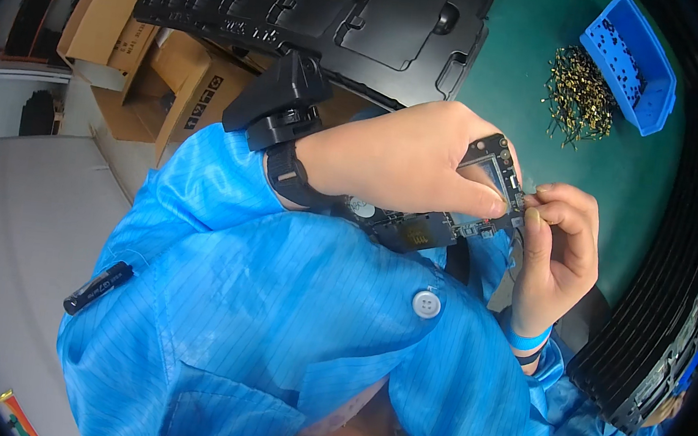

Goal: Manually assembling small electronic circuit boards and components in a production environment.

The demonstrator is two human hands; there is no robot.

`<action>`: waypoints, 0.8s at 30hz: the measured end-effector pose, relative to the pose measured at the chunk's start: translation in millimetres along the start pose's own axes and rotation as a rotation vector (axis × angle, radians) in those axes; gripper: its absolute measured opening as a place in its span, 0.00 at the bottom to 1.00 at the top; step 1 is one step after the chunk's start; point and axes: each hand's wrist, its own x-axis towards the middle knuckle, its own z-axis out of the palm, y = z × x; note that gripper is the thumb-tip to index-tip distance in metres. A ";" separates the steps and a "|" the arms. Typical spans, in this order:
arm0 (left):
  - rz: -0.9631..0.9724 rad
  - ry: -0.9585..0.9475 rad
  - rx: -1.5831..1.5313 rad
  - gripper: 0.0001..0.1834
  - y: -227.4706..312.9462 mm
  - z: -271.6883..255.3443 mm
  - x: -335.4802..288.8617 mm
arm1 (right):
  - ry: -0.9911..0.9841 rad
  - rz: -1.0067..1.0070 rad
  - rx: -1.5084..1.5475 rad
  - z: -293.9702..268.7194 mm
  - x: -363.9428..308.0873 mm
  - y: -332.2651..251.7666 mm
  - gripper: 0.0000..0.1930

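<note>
My left hand (410, 161) grips a dark phone frame with a circuit board (417, 232), its thumb lying across the board's face. The frame is held tilted in front of my chest, above the blue smock. At its right end, thumb and forefinger of my right hand (565, 253) pinch together right by the board's edge. Whatever sits between those fingertips is too small to name. Part of the frame is hidden behind my left hand.
A pile of small dark cables with gold ends (579, 93) lies on the green tabletop (516, 82), beside a tilted blue bin (652, 101) holding small dark pieces. Black moulded trays (320, 11) lie at far left; stacked black trays (643, 334) stand right. Cardboard boxes (184, 86) are further left.
</note>
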 end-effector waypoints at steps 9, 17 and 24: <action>-0.004 -0.013 -0.038 0.14 -2.3 0.7 0.4 | 0.006 0.007 0.000 1.6 -0.5 0.9 0.07; -0.008 -0.009 -0.020 0.14 -1.0 0.4 -0.5 | 0.010 -0.003 -0.040 3.0 -0.6 -0.5 0.06; -0.004 -0.007 -0.006 0.14 -1.3 0.4 -0.3 | -0.001 -0.021 -0.074 1.5 -0.2 0.0 0.06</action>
